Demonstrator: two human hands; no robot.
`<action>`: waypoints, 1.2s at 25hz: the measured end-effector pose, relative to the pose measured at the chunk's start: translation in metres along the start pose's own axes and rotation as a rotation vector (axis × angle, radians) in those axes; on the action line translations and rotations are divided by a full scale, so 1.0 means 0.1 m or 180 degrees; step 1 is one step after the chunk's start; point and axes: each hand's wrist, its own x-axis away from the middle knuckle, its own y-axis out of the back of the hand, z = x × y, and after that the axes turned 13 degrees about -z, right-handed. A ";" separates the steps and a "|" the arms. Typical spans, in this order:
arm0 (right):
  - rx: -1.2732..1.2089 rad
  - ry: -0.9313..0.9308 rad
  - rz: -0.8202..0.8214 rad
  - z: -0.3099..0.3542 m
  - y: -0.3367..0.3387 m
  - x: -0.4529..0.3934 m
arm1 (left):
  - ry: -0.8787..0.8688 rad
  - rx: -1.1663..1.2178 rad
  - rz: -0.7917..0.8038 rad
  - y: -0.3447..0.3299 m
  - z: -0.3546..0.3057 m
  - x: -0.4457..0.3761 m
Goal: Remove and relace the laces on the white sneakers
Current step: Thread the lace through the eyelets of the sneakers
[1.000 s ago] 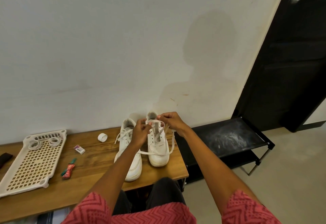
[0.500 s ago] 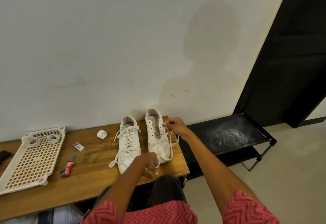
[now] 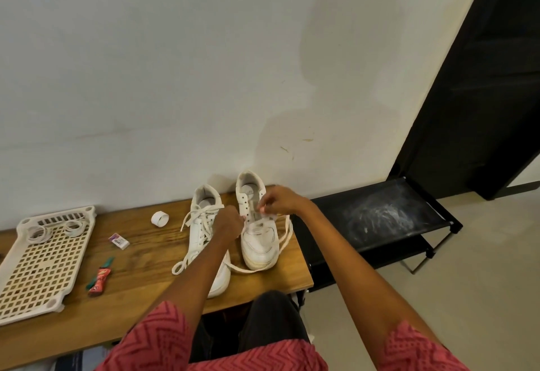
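Sneakers [image 3: 233, 224] sit at the table's [image 3: 146, 259] far right corner as the left hand [image 3: 229, 221], back from the near edge, and right hand [image 3: 277, 199] pinch the half-unthreaded lace [image 3: 285, 237], unlacing underway.

There is a single view, from a wide-angle camera worn on the person's head. It looks forward and down over both forearms at the wooden table [image 3: 152, 256], which fills the near left. The wall [image 3: 175, 78] rises at the far side, a black door [image 3: 491, 93] stands far right, and the hands work near the frame's centre.
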 end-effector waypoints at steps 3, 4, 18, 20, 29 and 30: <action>-0.0447 -0.0281 0.0984 0.01 -0.16 0.05 | -0.0051 0.0076 -0.0179 -0.10 -0.09 -0.01; -0.0422 -0.0247 0.0784 0.01 -0.21 0.06 | -0.0076 0.0034 -0.0186 -0.13 -0.12 0.01; -0.1527 -0.0790 -0.0776 -0.12 -0.50 0.01 | 0.0978 0.1104 0.0146 -0.17 0.14 -0.15; -0.0212 -0.0360 -0.0300 -0.15 -0.52 0.00 | 0.1280 0.1709 0.0294 -0.14 0.20 -0.15; 0.0024 0.0545 -0.2686 0.03 -0.27 -0.11 | 0.1545 0.2260 0.0465 -0.16 0.24 -0.16; 0.0174 0.0523 -0.2138 0.04 -0.37 -0.11 | 0.1546 0.2255 0.0466 -0.18 0.24 -0.16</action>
